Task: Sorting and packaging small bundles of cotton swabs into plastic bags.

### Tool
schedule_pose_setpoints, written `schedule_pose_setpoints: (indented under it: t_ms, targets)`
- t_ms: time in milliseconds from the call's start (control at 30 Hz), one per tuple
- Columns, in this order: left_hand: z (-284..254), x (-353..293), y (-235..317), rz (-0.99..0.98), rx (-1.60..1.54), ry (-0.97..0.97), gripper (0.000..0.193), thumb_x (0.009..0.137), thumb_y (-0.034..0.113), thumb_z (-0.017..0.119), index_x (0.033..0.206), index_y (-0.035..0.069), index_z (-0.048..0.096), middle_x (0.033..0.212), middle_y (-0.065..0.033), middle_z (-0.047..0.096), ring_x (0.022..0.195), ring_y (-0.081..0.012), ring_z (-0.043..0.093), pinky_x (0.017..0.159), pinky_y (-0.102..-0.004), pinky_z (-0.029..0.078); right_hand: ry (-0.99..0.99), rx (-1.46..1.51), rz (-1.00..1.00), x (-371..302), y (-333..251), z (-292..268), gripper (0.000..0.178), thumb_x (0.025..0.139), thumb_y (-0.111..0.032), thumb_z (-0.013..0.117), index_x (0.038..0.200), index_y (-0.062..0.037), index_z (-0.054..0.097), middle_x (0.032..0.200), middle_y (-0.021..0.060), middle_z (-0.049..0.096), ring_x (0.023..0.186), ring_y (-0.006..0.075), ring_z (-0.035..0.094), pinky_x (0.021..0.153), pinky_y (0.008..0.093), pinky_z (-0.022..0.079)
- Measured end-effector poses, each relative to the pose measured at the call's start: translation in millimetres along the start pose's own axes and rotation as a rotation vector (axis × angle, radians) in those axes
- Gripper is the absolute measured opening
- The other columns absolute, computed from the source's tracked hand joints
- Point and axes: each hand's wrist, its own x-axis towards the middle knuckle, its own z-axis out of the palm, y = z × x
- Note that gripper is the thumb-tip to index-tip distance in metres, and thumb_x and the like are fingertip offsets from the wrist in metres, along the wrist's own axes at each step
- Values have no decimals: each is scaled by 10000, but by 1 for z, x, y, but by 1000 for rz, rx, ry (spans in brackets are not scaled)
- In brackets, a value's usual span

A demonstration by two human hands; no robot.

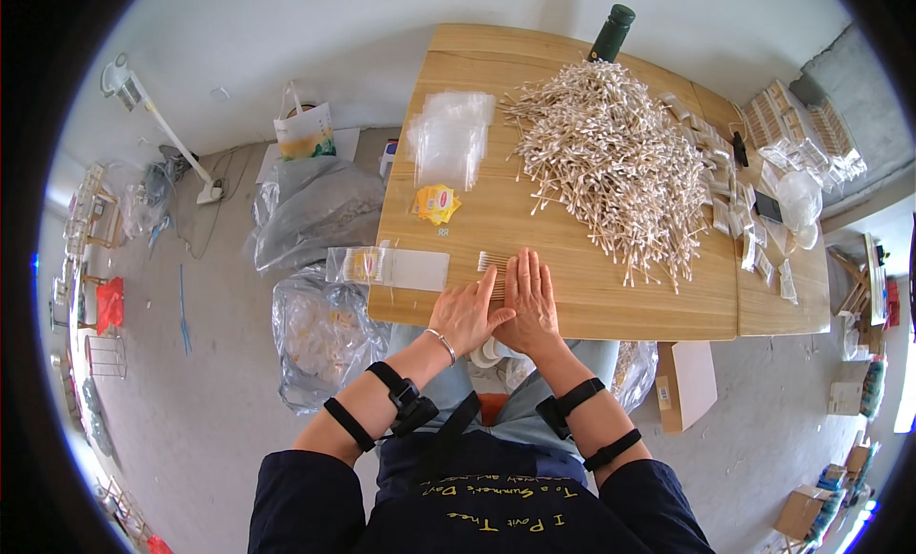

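Observation:
A small row of cotton swabs point(491, 261) lies side by side on the wooden table near its front edge, partly hidden by my hands. My right hand point(530, 304) rests flat over the right part of the row, fingers stretched out and close together. At the row's left side is my left hand point(463, 313), its index finger touching the swabs and its thumb reaching to the right hand. Left of them, a clear plastic sleeve point(412, 270) extends past the table's left edge, with swabs and a yellow label point(364, 265) in its left end.
A large heap of loose cotton swabs point(611, 163) covers the table's back right. Clear bags point(450, 139) and yellow labels point(437, 203) lie at left. A green bottle point(612, 35) stands behind the heap. Small filled packets point(720, 177) and a phone point(767, 207) are at right.

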Motion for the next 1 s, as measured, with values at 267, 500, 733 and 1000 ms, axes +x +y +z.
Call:
schedule_pose_setpoints:
  t_ms: [267,500,733,1000]
  targets:
    - [-3,3,0,20,20,-20,851,877,668,390,1392,-7,342,1049,-245,637,960,-356,627,842,-439,484,8,26,-1,0,0,-3,897,753,-404,597,1403,110,256,1492,305,192,1415,405,171,1152,484,140]
    - [-8,11,0,-58,-42,-117,820,881,624,447,1395,-3,323,871,-202,677,809,-344,666,735,-421,525,38,64,-20,0,0,-1,913,754,-441,604,1398,110,265,1488,308,199,1413,410,173,1154,484,129]
    - [-11,14,2,-97,-61,-141,814,878,620,461,1404,14,323,829,-208,677,789,-346,670,701,-430,532,27,61,-13,-1,1,-2,938,744,-460,614,1406,100,255,1494,302,193,1419,409,158,1155,487,124]
    - [-11,15,2,-86,-12,-124,733,897,605,442,1360,40,378,829,-208,675,774,-374,664,678,-453,529,59,31,-21,-1,1,1,982,734,-513,621,1406,102,255,1495,297,199,1422,408,148,1155,485,121]
